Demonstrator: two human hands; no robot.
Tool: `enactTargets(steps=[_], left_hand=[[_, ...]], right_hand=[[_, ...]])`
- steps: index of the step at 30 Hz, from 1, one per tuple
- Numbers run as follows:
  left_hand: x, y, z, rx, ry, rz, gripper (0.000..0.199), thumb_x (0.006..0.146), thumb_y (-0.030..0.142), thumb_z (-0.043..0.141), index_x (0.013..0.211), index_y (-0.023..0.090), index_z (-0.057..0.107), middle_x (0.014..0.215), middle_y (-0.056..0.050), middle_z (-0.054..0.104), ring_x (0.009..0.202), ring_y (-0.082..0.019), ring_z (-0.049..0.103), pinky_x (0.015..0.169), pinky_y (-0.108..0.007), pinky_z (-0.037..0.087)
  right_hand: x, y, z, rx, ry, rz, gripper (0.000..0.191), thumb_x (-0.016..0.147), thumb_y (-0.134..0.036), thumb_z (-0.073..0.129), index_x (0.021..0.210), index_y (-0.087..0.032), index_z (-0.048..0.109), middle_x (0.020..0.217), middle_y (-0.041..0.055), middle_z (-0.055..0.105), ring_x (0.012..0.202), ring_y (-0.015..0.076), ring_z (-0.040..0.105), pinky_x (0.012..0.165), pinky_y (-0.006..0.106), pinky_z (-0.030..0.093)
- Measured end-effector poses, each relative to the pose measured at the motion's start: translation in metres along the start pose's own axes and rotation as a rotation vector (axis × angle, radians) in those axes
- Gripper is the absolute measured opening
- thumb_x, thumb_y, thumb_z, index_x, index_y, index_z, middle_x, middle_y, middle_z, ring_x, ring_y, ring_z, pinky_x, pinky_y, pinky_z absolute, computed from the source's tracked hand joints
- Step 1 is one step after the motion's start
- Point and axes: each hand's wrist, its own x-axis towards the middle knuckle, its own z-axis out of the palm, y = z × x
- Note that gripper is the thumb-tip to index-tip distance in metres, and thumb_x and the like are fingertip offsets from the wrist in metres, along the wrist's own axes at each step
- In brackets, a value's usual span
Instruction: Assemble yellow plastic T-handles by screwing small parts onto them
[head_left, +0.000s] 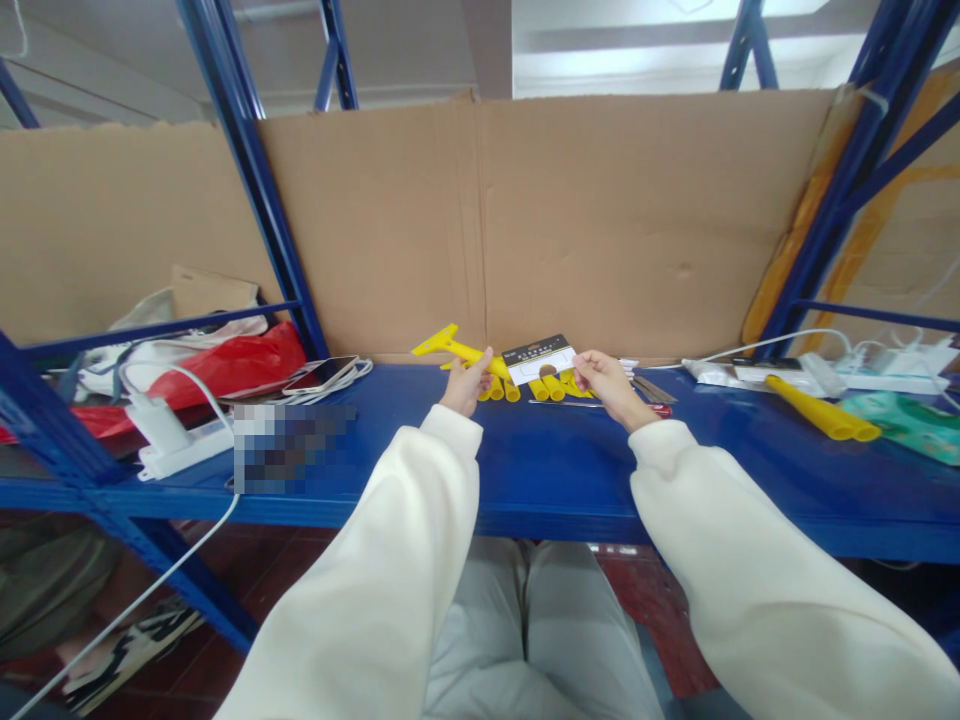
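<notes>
Behind the card (537, 362), yellow tubes (553, 388) lie partly hidden.

The front of the counter (555, 480) lies open between the forearms, leaving room to pass low from the person's side. Cardboard (637, 220) walls off the back; the left post (255, 190) and right post (832, 210) stand at the sides. Between the left hand (466, 383) and right hand (604, 383), a card (536, 365) screens some yellow tubes (551, 387). Leftward, a phone (324, 375), a power strip (184, 450) and its cord (191, 553), trailing over the front edge, obstruct. Bare counter continues right until the tube pair (821, 410) and green packet (907, 425).
</notes>
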Motion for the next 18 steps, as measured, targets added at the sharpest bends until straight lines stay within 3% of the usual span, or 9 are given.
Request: enactTargets(steps=[7,12,18], left_hand=[[-0.003,0.0,0.005,0.118,-0.111,-0.117,0.037,0.086,0.041,0.082,0.078,0.021,0.052,0.05,0.005,0.058,0.04,-0.008,0.054,0.043,-0.017,0.04],[0.002,-0.002,0.007,0.049,-0.14,-0.141,0.031,0.089,0.039,0.078,0.078,0.019,0.058,0.051,0.004,0.061,0.041,-0.01,0.055,0.043,-0.019,0.043],[0.008,-0.003,0.002,-0.057,-0.164,-0.123,0.028,0.081,0.035,0.085,0.092,0.015,0.068,0.07,-0.004,0.075,0.073,-0.022,0.076,0.066,-0.03,0.06]], right_hand=[[-0.002,-0.001,0.006,0.001,-0.049,0.004,0.059,0.061,-0.077,0.082,0.071,-0.022,0.06,0.065,0.0015,0.071,0.05,0.0105,0.055,0.053,0.025,0.049],[-0.003,-0.002,0.012,0.016,-0.079,0.015,0.064,0.056,-0.081,0.082,0.07,-0.023,0.058,0.066,0.0037,0.075,0.052,0.013,0.062,0.055,0.028,0.054],[-0.005,0.002,0.027,0.046,-0.082,0.024,0.065,0.058,-0.08,0.082,0.07,-0.023,0.054,0.067,0.0046,0.077,0.054,0.0164,0.069,0.055,0.029,0.057]])
